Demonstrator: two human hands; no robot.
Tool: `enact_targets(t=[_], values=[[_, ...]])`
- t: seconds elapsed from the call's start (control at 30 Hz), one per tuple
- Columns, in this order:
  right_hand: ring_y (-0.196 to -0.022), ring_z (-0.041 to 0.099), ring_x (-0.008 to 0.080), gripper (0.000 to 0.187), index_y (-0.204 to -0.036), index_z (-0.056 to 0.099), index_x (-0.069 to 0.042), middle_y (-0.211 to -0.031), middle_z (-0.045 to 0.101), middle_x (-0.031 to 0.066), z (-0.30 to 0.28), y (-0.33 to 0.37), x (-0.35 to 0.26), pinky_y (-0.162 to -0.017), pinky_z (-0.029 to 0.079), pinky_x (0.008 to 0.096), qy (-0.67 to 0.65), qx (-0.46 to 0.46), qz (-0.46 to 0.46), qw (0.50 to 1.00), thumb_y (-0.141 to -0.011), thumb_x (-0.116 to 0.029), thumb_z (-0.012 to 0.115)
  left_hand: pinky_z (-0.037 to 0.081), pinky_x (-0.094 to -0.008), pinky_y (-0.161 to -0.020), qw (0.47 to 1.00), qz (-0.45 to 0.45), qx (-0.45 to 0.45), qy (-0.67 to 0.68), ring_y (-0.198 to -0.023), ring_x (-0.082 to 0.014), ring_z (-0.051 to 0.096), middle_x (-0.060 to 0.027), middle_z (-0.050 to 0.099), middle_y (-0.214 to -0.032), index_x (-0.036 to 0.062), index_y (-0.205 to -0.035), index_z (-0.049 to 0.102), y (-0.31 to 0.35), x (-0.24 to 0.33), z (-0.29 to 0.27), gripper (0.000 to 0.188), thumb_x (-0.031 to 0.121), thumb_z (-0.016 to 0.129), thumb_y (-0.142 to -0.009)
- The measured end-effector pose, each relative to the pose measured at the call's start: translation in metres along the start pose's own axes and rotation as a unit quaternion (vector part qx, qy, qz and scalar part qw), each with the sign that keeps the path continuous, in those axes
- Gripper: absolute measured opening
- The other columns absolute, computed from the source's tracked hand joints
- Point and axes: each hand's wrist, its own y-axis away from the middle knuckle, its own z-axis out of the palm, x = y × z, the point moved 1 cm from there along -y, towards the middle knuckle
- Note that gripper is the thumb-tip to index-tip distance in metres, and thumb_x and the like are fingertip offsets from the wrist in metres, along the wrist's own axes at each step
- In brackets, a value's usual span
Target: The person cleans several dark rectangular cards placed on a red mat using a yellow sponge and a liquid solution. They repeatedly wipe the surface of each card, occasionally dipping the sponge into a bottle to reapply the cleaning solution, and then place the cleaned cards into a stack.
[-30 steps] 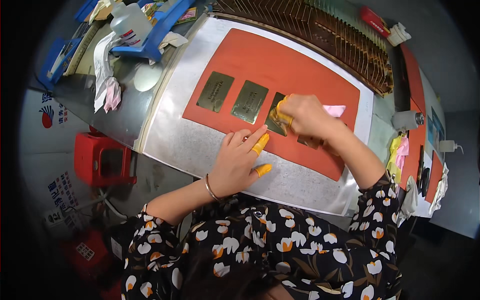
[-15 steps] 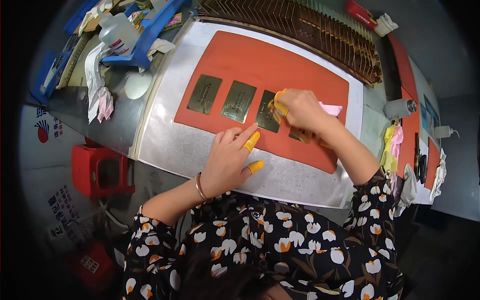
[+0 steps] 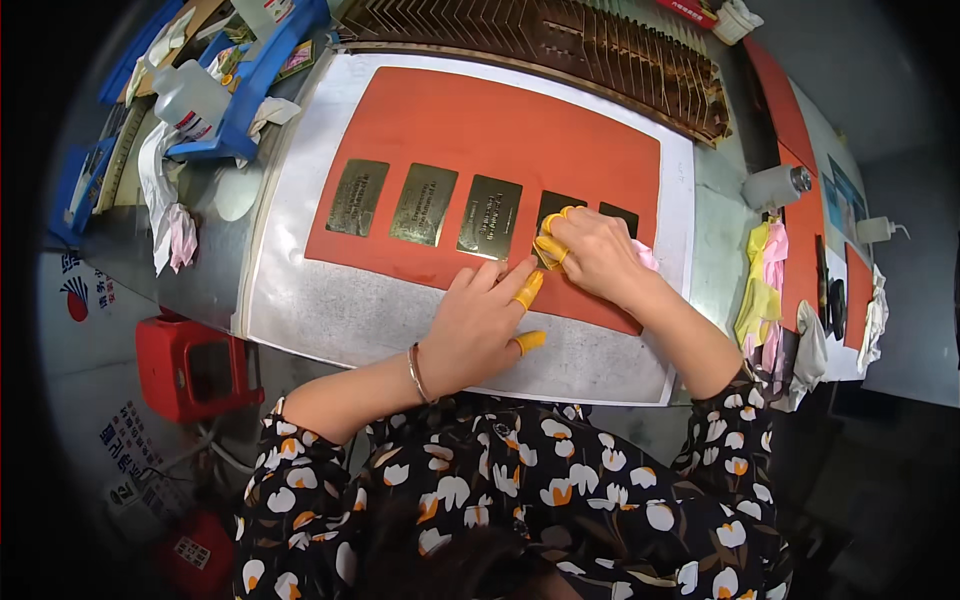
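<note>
A row of several dark, shiny engraved metal plates (image 3: 489,215) lies on an orange mat (image 3: 500,110). My right hand (image 3: 592,258) is closed over the fourth metal plate (image 3: 562,203) from the left, covering much of it. A pink cloth (image 3: 645,256) sticks out past its palm side; the part inside the fingers is hidden. Yellow finger cots cover fingertips of both hands. My left hand (image 3: 482,325) rests with fingers stretched out, its fingertips by the near left corner of that same plate. The rightmost metal plate (image 3: 620,218) is partly behind my right hand.
Beyond the mat stands a long rack (image 3: 540,50) of upright thin slats. At far left are a blue tray (image 3: 245,115), a translucent bottle (image 3: 190,98) and crumpled cloths. A metal-capped bottle (image 3: 775,186) and yellow cloth (image 3: 755,290) lie right. A red stool (image 3: 190,365) stands below left.
My right hand has moved from the third plate to the fourth, the pink cloth going with it. My left hand has shifted right along the plates. The whole view has shifted slightly.
</note>
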Motion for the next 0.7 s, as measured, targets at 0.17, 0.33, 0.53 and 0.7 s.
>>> enact_targets(t=[0.17, 0.33, 0.53, 0.7], values=[[-0.066, 0.058, 0.0304, 0.008, -0.075, 0.058, -0.006, -0.07, 0.058, 0.0107, 0.004, -0.022, 0.014, -0.053, 0.045, 0.0417, 0.001, 0.031, 0.009, 0.999, -0.069, -0.009, 0.061, 0.039, -0.037, -0.083, 0.999, -0.01, -0.013, -0.036, -0.103, -0.0271, 0.047, -0.0116, 0.047, -0.133, -0.0028, -0.116, 0.056, 0.002, 0.006, -0.003, 0.061, 0.035, 0.07, -0.07], [-0.069, 0.06, 0.0296, 0.009, -0.074, 0.055, -0.006, -0.071, 0.059, 0.0108, 0.006, -0.024, 0.006, -0.054, 0.045, 0.0444, -0.001, 0.008, -0.055, 0.998, -0.068, -0.01, 0.06, 0.039, -0.0369, -0.083, 0.999, -0.011, 0.001, -0.046, -0.103, -0.0272, 0.047, -0.0122, 0.046, -0.134, -0.0032, -0.116, 0.055, 0.006, 0.006, 0.003, 0.063, 0.035, 0.071, -0.068], [-0.071, 0.06, 0.0313, 0.007, -0.074, 0.056, -0.006, -0.07, 0.059, 0.0105, 0.0, -0.019, 0.003, -0.055, 0.046, 0.0435, -0.034, -0.071, -0.113, 0.99, -0.07, -0.011, 0.059, 0.038, -0.0388, -0.086, 0.999, -0.019, -0.001, -0.036, -0.105, -0.0281, 0.045, -0.0131, 0.045, -0.135, -0.0037, -0.117, 0.054, 0.006, 0.007, 0.001, 0.062, 0.034, 0.07, -0.071], [-0.07, 0.06, 0.0279, 0.013, -0.076, 0.059, -0.008, -0.07, 0.059, 0.008, -0.011, -0.037, 0.039, -0.055, 0.046, 0.0431, 0.011, -0.029, 0.006, 1.0, -0.064, -0.003, 0.06, 0.037, -0.0392, -0.087, 0.999, -0.012, 0.0, -0.04, -0.106, -0.0286, 0.044, -0.0115, 0.043, -0.137, -0.0025, -0.119, 0.054, 0.004, 0.008, 0.002, 0.061, 0.034, 0.069, -0.072]])
